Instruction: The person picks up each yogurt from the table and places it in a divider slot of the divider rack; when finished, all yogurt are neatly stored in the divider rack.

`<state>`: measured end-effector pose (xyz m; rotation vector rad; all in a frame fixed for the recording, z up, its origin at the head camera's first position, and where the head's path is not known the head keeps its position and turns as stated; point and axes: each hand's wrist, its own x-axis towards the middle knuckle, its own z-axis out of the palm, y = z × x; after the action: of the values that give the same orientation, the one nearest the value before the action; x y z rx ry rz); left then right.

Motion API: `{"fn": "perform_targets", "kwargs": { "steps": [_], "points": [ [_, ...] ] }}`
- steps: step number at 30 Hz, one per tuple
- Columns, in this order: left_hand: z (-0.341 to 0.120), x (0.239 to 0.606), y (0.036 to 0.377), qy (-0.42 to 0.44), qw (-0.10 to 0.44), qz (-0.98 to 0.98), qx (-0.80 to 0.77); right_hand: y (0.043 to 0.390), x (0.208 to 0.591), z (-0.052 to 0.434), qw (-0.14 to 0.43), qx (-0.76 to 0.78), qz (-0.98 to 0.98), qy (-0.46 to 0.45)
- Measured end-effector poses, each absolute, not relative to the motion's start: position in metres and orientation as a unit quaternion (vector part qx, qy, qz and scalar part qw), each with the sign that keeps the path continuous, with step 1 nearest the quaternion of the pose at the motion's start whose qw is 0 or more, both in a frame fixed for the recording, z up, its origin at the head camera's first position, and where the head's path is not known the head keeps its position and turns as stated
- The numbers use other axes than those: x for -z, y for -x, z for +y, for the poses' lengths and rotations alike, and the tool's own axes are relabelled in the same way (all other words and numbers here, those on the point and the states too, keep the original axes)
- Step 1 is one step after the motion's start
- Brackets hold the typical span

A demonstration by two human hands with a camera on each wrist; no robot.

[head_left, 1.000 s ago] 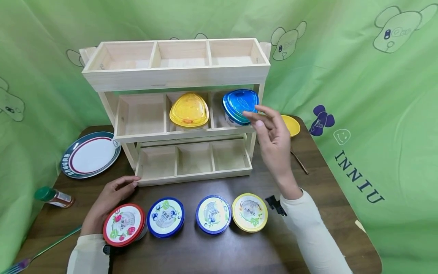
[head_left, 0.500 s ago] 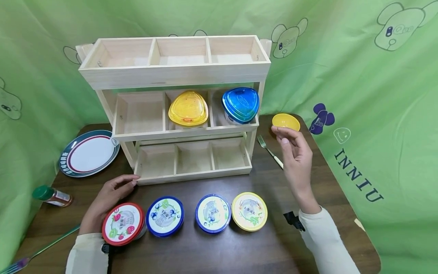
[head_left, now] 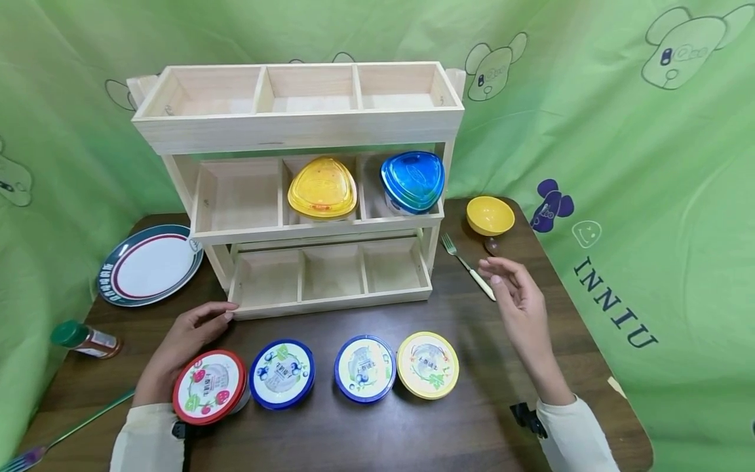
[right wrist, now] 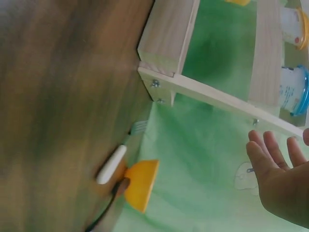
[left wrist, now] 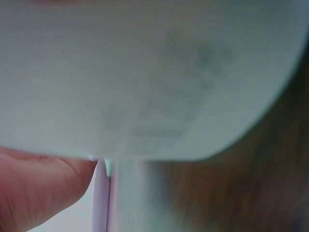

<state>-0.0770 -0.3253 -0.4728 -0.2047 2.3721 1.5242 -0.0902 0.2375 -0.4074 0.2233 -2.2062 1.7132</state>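
Note:
My right hand (head_left: 510,288) hangs above the table to the right of the wooden rack (head_left: 295,128), fingers relaxed and holding nothing; the right wrist view shows its open palm (right wrist: 282,181). A white-handled fork (head_left: 468,266) lies just left of it. My left hand (head_left: 189,334) rests on the table by the rack's lower left corner, fingers straight, beside a red-lidded cup (head_left: 209,395). Two blue-lidded cups (head_left: 282,373) (head_left: 365,368) and a yellow-lidded cup (head_left: 427,364) stand in a row. In the rack's middle shelf sit a yellow triangular box (head_left: 322,188) and a blue one (head_left: 412,181).
A yellow bowl (head_left: 490,215) stands at the back right, a spoon partly behind my right hand. A striped plate (head_left: 150,264) lies at the left, a green-capped bottle (head_left: 85,339) and a green-handled fork (head_left: 65,432) at the front left. Green cloth surrounds the table.
My right hand has drawn back from the blue box on the middle shelf, moving right and down toward the table. The left hand has stayed still.

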Motion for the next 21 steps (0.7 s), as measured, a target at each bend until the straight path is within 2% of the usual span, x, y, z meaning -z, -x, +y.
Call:
{"fn": "perform_targets", "kwargs": {
  "steps": [21],
  "points": [
    [-0.330, 0.474, 0.076, 0.064, 0.155, 0.833, -0.527, 0.036, 0.463, 0.232, 0.096, -0.643, -0.757, -0.073]
  ]
}}
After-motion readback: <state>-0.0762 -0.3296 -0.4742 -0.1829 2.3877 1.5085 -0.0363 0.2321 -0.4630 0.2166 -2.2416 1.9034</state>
